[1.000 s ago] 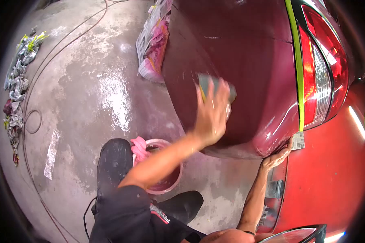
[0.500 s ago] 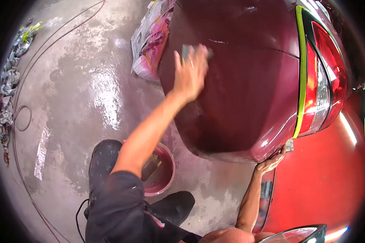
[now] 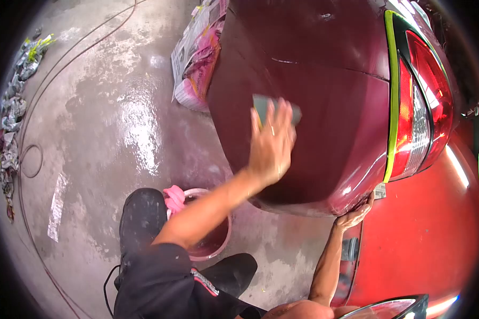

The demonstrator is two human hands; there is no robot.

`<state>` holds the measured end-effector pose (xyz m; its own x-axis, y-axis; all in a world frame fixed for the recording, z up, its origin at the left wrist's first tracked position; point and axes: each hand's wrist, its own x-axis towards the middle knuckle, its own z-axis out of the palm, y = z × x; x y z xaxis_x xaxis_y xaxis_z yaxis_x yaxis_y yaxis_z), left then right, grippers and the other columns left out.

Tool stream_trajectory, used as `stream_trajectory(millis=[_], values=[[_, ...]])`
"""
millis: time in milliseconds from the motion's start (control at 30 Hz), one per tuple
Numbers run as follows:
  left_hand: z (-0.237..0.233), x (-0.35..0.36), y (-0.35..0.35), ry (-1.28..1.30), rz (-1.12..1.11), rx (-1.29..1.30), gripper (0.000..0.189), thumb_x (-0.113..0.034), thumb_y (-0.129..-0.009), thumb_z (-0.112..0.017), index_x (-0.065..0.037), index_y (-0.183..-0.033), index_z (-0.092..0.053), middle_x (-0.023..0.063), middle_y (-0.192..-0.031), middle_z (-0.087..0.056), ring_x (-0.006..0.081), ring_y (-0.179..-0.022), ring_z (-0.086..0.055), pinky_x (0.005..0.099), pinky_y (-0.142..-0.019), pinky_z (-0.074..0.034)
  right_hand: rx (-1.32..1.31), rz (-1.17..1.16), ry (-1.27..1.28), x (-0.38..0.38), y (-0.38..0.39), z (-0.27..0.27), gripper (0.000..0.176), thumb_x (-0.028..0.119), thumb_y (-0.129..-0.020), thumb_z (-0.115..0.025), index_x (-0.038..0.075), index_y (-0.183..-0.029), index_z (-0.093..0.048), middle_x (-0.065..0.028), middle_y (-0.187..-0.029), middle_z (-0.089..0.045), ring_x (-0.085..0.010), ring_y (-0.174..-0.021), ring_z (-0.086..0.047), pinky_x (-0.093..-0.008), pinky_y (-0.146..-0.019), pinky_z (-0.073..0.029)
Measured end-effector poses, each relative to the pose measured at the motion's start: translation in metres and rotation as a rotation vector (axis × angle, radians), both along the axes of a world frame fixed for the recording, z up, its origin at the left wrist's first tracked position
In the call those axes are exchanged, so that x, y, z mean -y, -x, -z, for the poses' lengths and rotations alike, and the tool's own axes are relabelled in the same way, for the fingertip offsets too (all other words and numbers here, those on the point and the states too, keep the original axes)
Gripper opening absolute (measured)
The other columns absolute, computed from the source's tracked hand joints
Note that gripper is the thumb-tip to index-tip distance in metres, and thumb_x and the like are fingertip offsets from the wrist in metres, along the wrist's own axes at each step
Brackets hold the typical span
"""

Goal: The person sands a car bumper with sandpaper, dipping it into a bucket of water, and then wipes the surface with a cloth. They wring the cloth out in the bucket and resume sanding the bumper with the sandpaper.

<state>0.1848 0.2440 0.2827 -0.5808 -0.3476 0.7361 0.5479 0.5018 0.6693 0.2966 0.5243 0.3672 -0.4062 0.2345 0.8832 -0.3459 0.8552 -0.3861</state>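
Note:
My left hand, back up and slightly blurred, is closed on a flat grey-green sanding pad. The pad lies against the dark maroon rear panel of a car. My right hand rests with its fingers extended along the panel's edge, below the red and clear tail light. Yellow-green masking tape borders that light. Under my left forearm stands a pinkish bucket, partly hidden, with a pink cloth over its rim.
Paint-stained newspaper hangs at the panel's far edge. A thin hose runs across the wet concrete floor, near crumpled masking paper. A red painted surface lies at right; a dark-rimmed glassy piece shows at the bottom.
My left hand has moved with the pad down and to the right over the panel. The pink cloth at the bucket now shows clear of my arm. My right hand stays put.

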Motion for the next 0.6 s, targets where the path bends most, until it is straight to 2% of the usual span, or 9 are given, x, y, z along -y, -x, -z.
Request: stream_trajectory(millis=[67,167,267,333,367,433,467,500,600], values=[[0.003,0.003,-0.007,-0.059,0.135,-0.089,0.051,-0.016,-0.099,-0.043,0.002,-0.147,-0.037,0.0229,-0.151,-0.037,0.0421,-0.142,-0.031,0.0658,-0.113,-0.014,0.013,0.031,-0.037,0.004,-0.007,0.001,0.064,0.047,-0.104,-0.029,-0.003,-0.142,-0.041,-0.019,-0.146,-0.041,-0.0315,-0.136,-0.039,-0.0444,-0.113,-0.033],[-0.011,0.047,0.095,0.056,-0.198,0.097,0.051,-0.017,-0.098,-0.043,0.003,-0.145,-0.038,0.0217,-0.149,-0.041,0.0417,-0.138,-0.036,0.0678,-0.109,-0.022,-0.021,0.078,-0.066,0.003,-0.003,0.0,0.066,0.047,-0.104,-0.025,-0.006,-0.138,-0.046,-0.0194,-0.141,-0.047,-0.0309,-0.132,-0.043,-0.0426,-0.112,-0.032],[-0.016,0.034,0.092,-0.087,-0.12,0.209,0.053,-0.019,-0.102,-0.032,0.003,-0.15,-0.027,0.0208,-0.152,-0.037,0.0411,-0.14,-0.035,0.0634,-0.113,-0.018,0.024,0.053,0.045,0.013,-0.002,-0.002,0.067,0.048,-0.104,-0.025,-0.006,-0.141,-0.042,-0.0205,-0.144,-0.044,-0.0316,-0.134,-0.041,-0.0432,-0.114,-0.03],[-0.004,-0.009,0.016,0.094,-0.085,0.12,0.055,-0.014,-0.098,-0.039,0.005,-0.149,-0.029,0.0222,-0.152,-0.035,0.0401,-0.141,-0.033,0.0634,-0.115,-0.012,0.007,0.012,0.021,0.007,0.0,-0.001,0.067,0.048,-0.104,-0.025,-0.006,-0.141,-0.042,-0.0203,-0.144,-0.044,-0.0315,-0.134,-0.041,-0.0432,-0.114,-0.029],[0.003,-0.015,-0.029,-0.021,0.142,-0.098,0.06,-0.012,-0.094,-0.048,0.005,-0.148,-0.03,0.0231,-0.155,-0.031,0.0395,-0.143,-0.029,0.0631,-0.115,-0.01,-0.009,-0.013,-0.006,0.004,0.0,0.0,0.067,0.048,-0.104,-0.025,-0.005,-0.141,-0.041,-0.0202,-0.144,-0.043,-0.0315,-0.134,-0.04,-0.0432,-0.114,-0.029],[0.008,0.011,-0.002,0.123,0.086,-0.133,0.06,-0.013,-0.093,-0.051,0.005,-0.148,-0.031,0.0239,-0.154,-0.032,0.0402,-0.143,-0.03,0.0639,-0.114,-0.012,0.021,0.048,-0.079,0.002,-0.003,-0.004,0.066,0.047,-0.104,-0.026,-0.005,-0.141,-0.041,-0.0198,-0.144,-0.043,-0.0313,-0.135,-0.04,-0.0433,-0.114,-0.029],[-0.002,0.029,0.036,0.103,-0.085,-0.007,0.056,-0.017,-0.093,-0.051,0.006,-0.143,-0.039,0.0237,-0.147,-0.042,0.0437,-0.136,-0.038,0.0701,-0.109,-0.02,0.002,0.017,-0.035,0.002,0.002,-0.002,0.066,0.047,-0.104,-0.026,-0.005,-0.141,-0.041,-0.0197,-0.144,-0.044,-0.0314,-0.135,-0.04,-0.0432,-0.114,-0.029],[0.001,0.042,0.088,0.037,-0.201,0.1,0.052,-0.021,-0.098,-0.043,0.005,-0.143,-0.039,0.0229,-0.147,-0.042,0.0427,-0.136,-0.038,0.0677,-0.109,-0.022,-0.007,-0.008,0.013,0.002,0.001,0.001,0.066,0.047,-0.104,-0.026,-0.005,-0.141,-0.042,-0.0197,-0.144,-0.044,-0.0315,-0.134,-0.04,-0.0432,-0.114,-0.029],[0.0,0.056,0.124,-0.072,-0.121,0.191,0.051,-0.029,-0.104,-0.034,0.0,-0.146,-0.036,0.0196,-0.153,-0.034,0.0412,-0.138,-0.036,0.0659,-0.11,-0.024,-0.002,0.027,0.072,0.013,-0.001,0.0,0.065,0.047,-0.104,-0.027,-0.005,-0.14,-0.043,-0.0196,-0.143,-0.045,-0.0317,-0.133,-0.042,-0.0431,-0.113,-0.03]])
